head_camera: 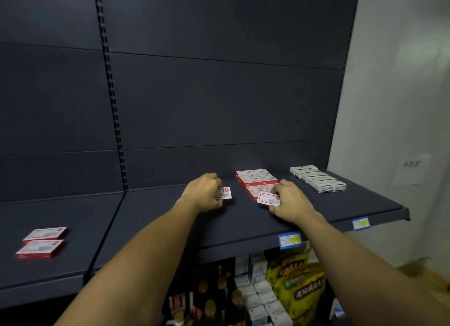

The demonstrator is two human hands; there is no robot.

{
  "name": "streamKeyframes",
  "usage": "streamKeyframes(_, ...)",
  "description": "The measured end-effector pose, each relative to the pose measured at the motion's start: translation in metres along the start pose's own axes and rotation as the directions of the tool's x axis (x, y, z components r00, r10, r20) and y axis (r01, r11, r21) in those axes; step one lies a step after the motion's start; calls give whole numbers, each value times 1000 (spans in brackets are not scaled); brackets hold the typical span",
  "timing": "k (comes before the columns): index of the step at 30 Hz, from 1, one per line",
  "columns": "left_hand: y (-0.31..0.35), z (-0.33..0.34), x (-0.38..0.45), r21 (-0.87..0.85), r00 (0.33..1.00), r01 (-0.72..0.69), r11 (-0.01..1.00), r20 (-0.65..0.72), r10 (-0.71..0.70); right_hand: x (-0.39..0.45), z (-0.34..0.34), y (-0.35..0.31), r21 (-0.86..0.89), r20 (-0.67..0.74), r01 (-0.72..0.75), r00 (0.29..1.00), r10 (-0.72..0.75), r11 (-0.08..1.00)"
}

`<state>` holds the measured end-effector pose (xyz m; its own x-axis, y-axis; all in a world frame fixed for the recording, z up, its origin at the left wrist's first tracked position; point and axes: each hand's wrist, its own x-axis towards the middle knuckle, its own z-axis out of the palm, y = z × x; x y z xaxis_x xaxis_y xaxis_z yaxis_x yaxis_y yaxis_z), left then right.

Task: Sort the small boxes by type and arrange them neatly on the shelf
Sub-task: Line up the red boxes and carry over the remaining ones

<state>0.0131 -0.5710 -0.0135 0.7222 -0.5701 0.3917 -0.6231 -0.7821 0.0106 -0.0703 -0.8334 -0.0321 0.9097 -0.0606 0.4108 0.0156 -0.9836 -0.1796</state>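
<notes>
Each of my hands holds a small red-and-white box above the dark shelf (155,218). My left hand (205,192) is shut on one red box (225,193) near the shelf's middle. My right hand (291,200) grips another red box (265,199), tilted, at the front of a tidy block of red boxes (255,178) by the back panel. To the right stands a neat row of white boxes (317,178). Two loose red boxes (42,241) lie far left on the neighbouring shelf section.
Blue price tags (289,240) hang on the shelf's front edge. Below it are yellow snack bags (299,279), small white cartons and bottles. A pale wall with a paper notice (411,166) borders the shelf on the right.
</notes>
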Motion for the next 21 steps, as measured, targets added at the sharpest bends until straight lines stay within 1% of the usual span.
streamKeyframes(3,17,9,6,-40,998,62,997,-9,-62,1,1,18,4,11,21,1000,-21,1000)
streamKeyframes(6,32,14,17,-54,996,92,994,-12,-93,2,5,30,19,13,50,999,-50,999)
streamKeyframes(10,47,15,39,-32,996,87,996,-9,-87,8,11,47,39,7,80,997,-80,996)
streamKeyframes(21,61,37,107,-35,998,65,997,-13,-66,50,15,97,74,-29,44,999,-42,996)
